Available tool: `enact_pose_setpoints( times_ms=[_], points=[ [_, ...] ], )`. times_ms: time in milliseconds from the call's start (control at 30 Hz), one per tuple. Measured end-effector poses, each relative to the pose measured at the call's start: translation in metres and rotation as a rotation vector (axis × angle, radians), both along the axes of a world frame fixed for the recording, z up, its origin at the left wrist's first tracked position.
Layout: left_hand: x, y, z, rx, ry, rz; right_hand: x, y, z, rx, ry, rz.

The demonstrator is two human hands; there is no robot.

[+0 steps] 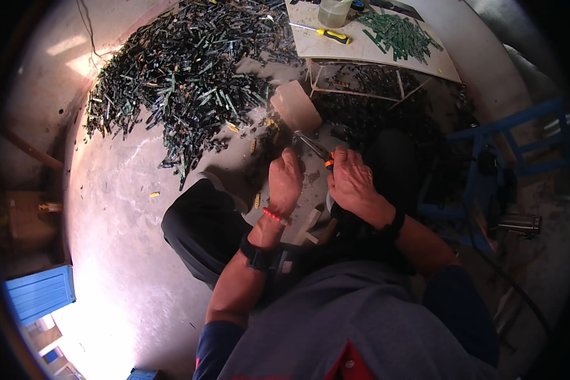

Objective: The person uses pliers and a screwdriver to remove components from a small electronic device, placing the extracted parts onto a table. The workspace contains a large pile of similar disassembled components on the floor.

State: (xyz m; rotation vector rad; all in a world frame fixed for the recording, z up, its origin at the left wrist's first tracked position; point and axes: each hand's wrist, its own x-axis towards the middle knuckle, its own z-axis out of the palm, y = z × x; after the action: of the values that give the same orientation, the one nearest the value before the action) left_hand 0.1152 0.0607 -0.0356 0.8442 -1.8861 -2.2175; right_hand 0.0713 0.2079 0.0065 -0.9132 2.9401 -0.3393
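Note:
My right hand [353, 180] is closed around the orange-and-black handles of a pair of pliers [313, 146]. The pliers' metal jaws point up and left, just below a tan block [295, 107] on the floor. Close by on the left, my left hand [285, 182] is closed with its fingertips pinched together near the jaws. Whatever it holds is too small and dark to make out. Both hands are above the floor between my knees.
A heap of dark and green strips [190, 69] covers the floor ahead on the left. At the far right, a low white table [361, 52] bears a yellow-black screwdriver [333, 36], a cup [333, 14] of cloudy liquid and green strips [399, 37]. A blue metal frame [487, 136] stands at right.

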Motion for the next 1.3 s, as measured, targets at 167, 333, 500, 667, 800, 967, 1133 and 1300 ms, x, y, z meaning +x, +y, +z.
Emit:
enact_pose_setpoints(
  times_ms=[167, 333, 500, 667, 800, 967, 1133, 1300],
  points=[
    [0.001, 0.001, 0.004, 0.063, 0.008, 0.019, 0.004, -0.002, -0.003, -0.022, -0.089, -0.04],
    [0.0, -0.002, 0.0, 0.013, 0.017, -0.012, 0.008, -0.002, -0.002, -0.072, -0.11, -0.045],
    [-0.001, 0.0, 0.002, -0.014, 0.067, -0.013, 0.008, 0.0, -0.006, -0.091, -0.041, -0.042],
    [-0.002, 0.002, -0.007, -0.121, 0.137, 0.011, 0.012, -0.008, 0.003, -0.074, -0.223, -0.118],
    [-0.003, 0.002, -0.006, -0.159, 0.11, 0.005, 0.011, -0.006, -0.007, -0.145, -0.316, -0.118],
    [-0.004, 0.004, -0.001, -0.13, 0.054, 0.013, 0.005, -0.009, -0.001, -0.699, -1.311, -0.203],
    [-0.001, -0.005, 0.007, 0.172, 0.013, 0.006, 0.001, -0.006, 0.011, -0.828, -1.634, -0.188],
    [-0.003, -0.014, 0.016, 0.525, -0.016, 0.084, 0.003, 0.003, 0.037, -0.839, -1.5, -0.023]
  ],
)
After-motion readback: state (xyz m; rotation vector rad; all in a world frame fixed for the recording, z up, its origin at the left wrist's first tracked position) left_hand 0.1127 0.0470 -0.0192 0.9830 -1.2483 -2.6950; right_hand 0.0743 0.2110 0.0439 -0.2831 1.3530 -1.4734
